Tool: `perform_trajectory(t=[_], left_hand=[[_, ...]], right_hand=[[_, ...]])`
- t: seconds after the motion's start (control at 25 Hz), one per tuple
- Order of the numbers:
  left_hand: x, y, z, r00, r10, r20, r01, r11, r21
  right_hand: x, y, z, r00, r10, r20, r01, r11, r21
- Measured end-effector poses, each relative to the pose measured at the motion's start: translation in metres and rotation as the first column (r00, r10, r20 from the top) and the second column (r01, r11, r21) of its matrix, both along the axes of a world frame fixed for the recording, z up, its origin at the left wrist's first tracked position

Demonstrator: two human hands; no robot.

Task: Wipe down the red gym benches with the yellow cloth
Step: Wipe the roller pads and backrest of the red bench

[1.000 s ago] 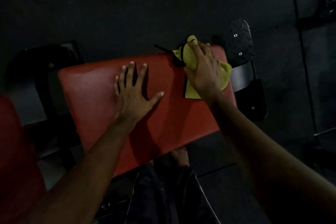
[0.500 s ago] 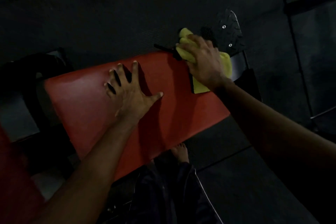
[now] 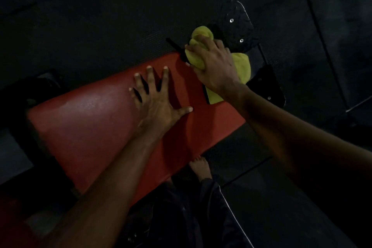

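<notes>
Dark gym floor (image 3: 100, 16), red table (image 3: 90, 127): right grip (image 3: 215, 66) clutches yellow cloth (image 3: 242, 65) at table end; left grip (image 3: 157, 104) splayed flat just beside.

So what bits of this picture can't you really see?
Head view only:
- Yellow cloth: mostly covered by the right hand gripping it.
- Red bench: far corner hidden under the cloth; a patch lies beneath the flat left hand.
- Second bench, bottom left: cut off by the picture's edge, very dark.
- Bench frame, left side: lost in shadow.
</notes>
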State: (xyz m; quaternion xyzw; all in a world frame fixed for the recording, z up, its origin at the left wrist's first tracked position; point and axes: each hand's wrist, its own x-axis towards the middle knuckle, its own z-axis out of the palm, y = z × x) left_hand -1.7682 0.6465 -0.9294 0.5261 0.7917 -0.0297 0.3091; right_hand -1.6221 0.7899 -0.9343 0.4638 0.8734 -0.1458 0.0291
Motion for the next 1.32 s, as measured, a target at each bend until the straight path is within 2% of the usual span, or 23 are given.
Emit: perform_trajectory(t=[0.08,0.12,0.2,0.28,0.44,0.56,0.68,0.88,1.04,1.12,1.24,1.32], left_hand=[[0.002,0.002,-0.001,1.0,0.007,0.003,-0.007,1.0,-0.023],[0.002,0.002,0.0,1.0,0.004,-0.005,-0.004,0.999,-0.039],[0.003,0.006,0.002,1.0,-0.015,-0.026,0.013,0.997,-0.076],[0.004,0.008,0.005,0.999,-0.025,-0.041,0.021,0.995,-0.101],[0.003,0.008,0.003,0.999,-0.014,-0.045,0.009,0.995,-0.102],[0.003,0.009,0.0,0.997,-0.039,-0.065,0.031,0.992,-0.12],[0.004,0.01,0.003,0.995,-0.045,-0.093,0.031,0.989,-0.146],[0.005,0.017,0.01,0.997,-0.045,-0.062,0.031,0.977,-0.21],[-0.004,0.014,0.014,0.997,-0.067,-0.033,0.059,0.975,-0.213],[-0.011,0.016,0.015,0.996,-0.091,-0.005,0.088,0.976,-0.198],[-0.019,0.018,0.019,0.995,-0.098,0.023,0.101,0.972,-0.214],[-0.016,0.019,0.02,0.993,-0.111,0.028,0.115,0.967,-0.227]], right_hand=[[0.015,0.008,-0.003,0.997,-0.066,-0.028,0.065,0.997,-0.049],[0.024,0.005,-0.004,0.985,-0.162,-0.058,0.158,0.984,-0.08],[0.042,-0.008,-0.004,0.9,-0.424,-0.105,0.405,0.9,-0.163],[0.059,-0.033,0.002,0.837,-0.544,-0.065,0.524,0.829,-0.197],[0.064,-0.059,0.01,0.887,-0.457,-0.067,0.444,0.883,-0.152],[0.04,-0.034,0.006,0.907,-0.41,-0.097,0.4,0.911,-0.103],[0.041,-0.023,0.002,0.928,-0.354,-0.118,0.341,0.932,-0.12],[0.078,-0.082,-0.001,0.853,-0.515,-0.083,0.509,0.857,-0.076],[0.082,-0.131,0.007,0.87,-0.491,-0.042,0.487,0.87,-0.071],[0.079,-0.154,0.007,0.901,-0.428,-0.069,0.426,0.904,-0.048],[0.075,-0.198,0.001,0.981,-0.179,-0.079,0.179,0.984,-0.01],[0.085,-0.203,0.002,0.989,-0.138,-0.058,0.136,0.99,-0.029]])
